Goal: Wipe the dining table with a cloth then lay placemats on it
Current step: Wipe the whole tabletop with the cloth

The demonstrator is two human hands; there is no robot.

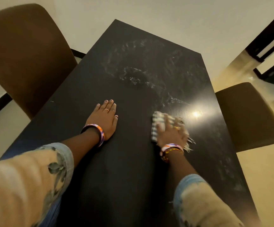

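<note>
A long black dining table [126, 169] runs away from me, with wet streaks across its far half. My right hand [170, 133] presses a striped, fringed cloth [156, 122] flat on the table near the right edge; the cloth and hand look blurred. My left hand [104, 118] lies flat on the tabletop to the left, fingers spread, holding nothing. No placemats are in view.
A brown upholstered chair [23, 54] stands at the table's left side and another chair [247, 115] at its right side. A bright light glare [197, 113] reflects off the table beside the cloth. Dark door frames [267, 46] are at the far right.
</note>
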